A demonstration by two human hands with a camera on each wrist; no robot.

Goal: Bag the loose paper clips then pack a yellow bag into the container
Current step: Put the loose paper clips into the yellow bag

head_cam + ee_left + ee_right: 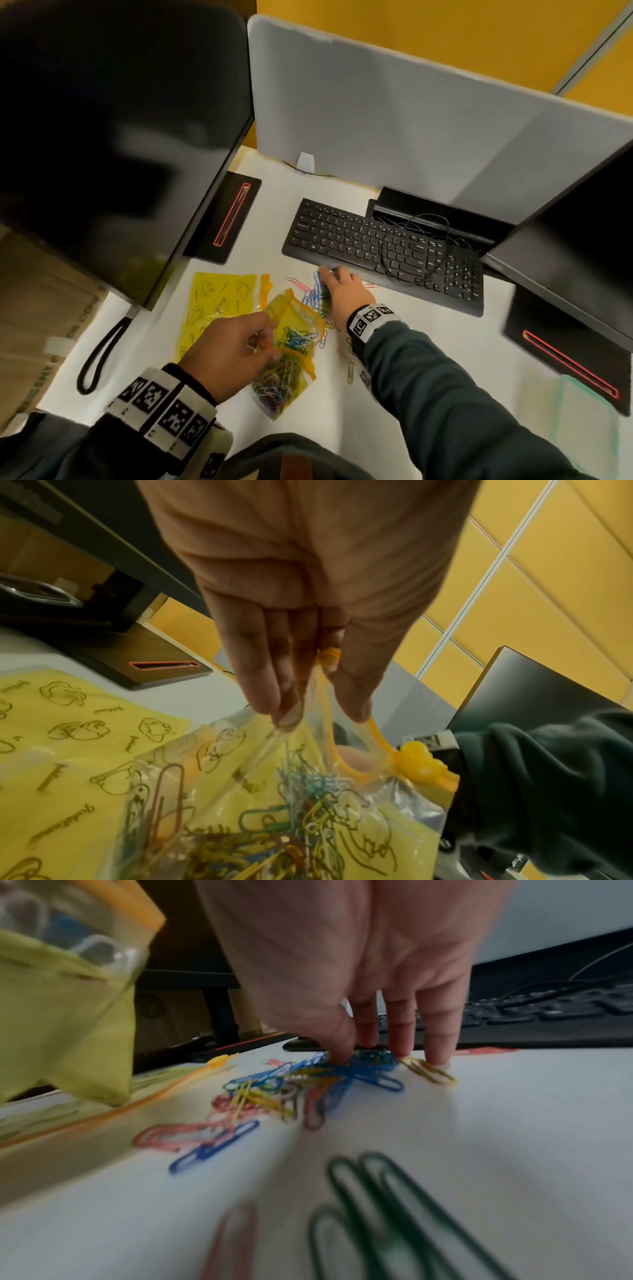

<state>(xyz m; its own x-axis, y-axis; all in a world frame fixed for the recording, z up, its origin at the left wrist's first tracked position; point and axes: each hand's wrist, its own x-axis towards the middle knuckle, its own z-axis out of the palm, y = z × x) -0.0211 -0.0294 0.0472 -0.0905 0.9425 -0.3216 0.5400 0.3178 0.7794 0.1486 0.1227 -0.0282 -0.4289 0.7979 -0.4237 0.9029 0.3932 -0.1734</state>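
My left hand (267, 334) pinches the orange-zippered mouth of a yellow printed bag (301, 329) and holds it up. The left wrist view shows the left hand (320, 715) spreading the bag (274, 791), which has coloured clips inside. Under it lies a second bag (277, 387) filled with clips. A flat yellow bag (215, 301) lies to the left. My right hand (325, 281) reaches down onto the loose paper clips (313, 296) in front of the keyboard. There the right hand (352, 1053) pinches a blue clump of the paper clips (274, 1093) between thumb and forefinger.
A black keyboard (376, 246) with a tangled cable lies just behind the clips. Dark monitors stand left (120, 137) and right (582, 240), their bases (229, 219) on the white desk. Stray green clips (351, 371) lie by my right wrist. A pale translucent thing (582, 428) sits at bottom right.
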